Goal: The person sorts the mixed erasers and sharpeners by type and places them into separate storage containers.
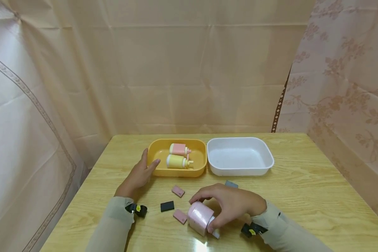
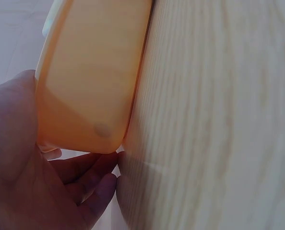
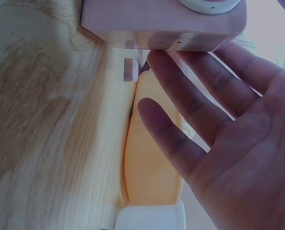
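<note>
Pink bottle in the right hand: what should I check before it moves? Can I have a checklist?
1. Right hand gripping the pink bottle: ok.
2. Bottle upright: not ok, tipped over.
3. Bottle lifted off the table: cannot tell.
4. Left hand steadying the yellow tray: ok, at its left end.
5. Space in the tray: ok, bare floor left of the pink-and-white bottle and yellow bottle.
6. No blocks close by: not ok, a pink block is beside it.

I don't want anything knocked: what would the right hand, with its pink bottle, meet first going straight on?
Probably the nearer pink block, just left of the pink bottle in the right hand. The bottle's height is unclear, so it might pass over.
</note>
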`<action>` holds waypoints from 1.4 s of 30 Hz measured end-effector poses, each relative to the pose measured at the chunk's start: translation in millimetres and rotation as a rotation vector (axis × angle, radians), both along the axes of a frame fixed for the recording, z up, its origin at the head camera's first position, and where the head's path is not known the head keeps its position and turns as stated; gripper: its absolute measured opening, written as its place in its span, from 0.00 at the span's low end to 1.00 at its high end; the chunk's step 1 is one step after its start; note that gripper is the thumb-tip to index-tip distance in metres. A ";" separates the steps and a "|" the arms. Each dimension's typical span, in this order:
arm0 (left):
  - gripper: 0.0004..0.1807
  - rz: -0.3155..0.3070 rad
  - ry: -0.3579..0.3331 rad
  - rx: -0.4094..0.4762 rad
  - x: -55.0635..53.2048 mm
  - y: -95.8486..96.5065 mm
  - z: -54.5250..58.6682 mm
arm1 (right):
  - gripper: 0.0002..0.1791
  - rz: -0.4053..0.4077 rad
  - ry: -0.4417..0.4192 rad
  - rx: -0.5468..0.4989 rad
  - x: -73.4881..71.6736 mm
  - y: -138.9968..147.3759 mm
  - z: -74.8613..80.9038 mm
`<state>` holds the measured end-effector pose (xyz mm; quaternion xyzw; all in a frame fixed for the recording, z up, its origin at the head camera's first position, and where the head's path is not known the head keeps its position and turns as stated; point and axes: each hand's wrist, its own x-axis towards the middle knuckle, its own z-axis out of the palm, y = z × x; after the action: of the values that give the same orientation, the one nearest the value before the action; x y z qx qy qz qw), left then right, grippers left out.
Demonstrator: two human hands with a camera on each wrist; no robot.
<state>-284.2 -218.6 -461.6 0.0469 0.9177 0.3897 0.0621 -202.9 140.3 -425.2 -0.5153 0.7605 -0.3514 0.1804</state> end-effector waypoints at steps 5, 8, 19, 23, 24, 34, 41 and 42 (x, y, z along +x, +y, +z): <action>0.55 -0.004 -0.003 0.000 -1.4 0.3 0.8 | 0.36 -0.008 0.028 -0.003 -0.3 0.3 -0.1; 0.56 -0.002 -0.013 -0.002 -1.0 0.5 1.4 | 0.34 -0.004 0.039 -0.010 0.0 -0.1 -0.3; 0.56 0.004 -0.016 0.001 0.6 -0.3 -0.3 | 0.32 -0.011 0.051 -0.007 2.5 -3.0 0.7; 0.56 0.001 -0.014 0.001 0.5 0.0 -0.3 | 0.32 -0.023 0.070 -0.003 1.9 -3.0 -0.2; 0.56 0.001 -0.012 0.001 0.3 -0.1 -0.3 | 0.32 -0.027 0.075 -0.003 1.7 -3.0 -0.2; 0.58 0.003 -0.013 -0.010 -1.7 -0.7 -2.4 | 0.32 -0.071 0.092 0.002 2.0 -3.4 3.2; 0.56 0.004 -0.012 -0.001 -1.3 -0.9 -1.0 | 0.32 -0.103 0.137 0.001 1.4 -4.0 7.0; 0.57 0.003 -0.015 -0.002 -1.3 -0.7 -0.8 | 0.32 -0.106 0.146 -0.004 1.2 -3.8 7.5</action>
<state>-285.6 -219.3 -462.4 0.0426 0.9177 0.3890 0.0682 -201.7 136.4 -417.7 -0.4989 0.7971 -0.3237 0.1047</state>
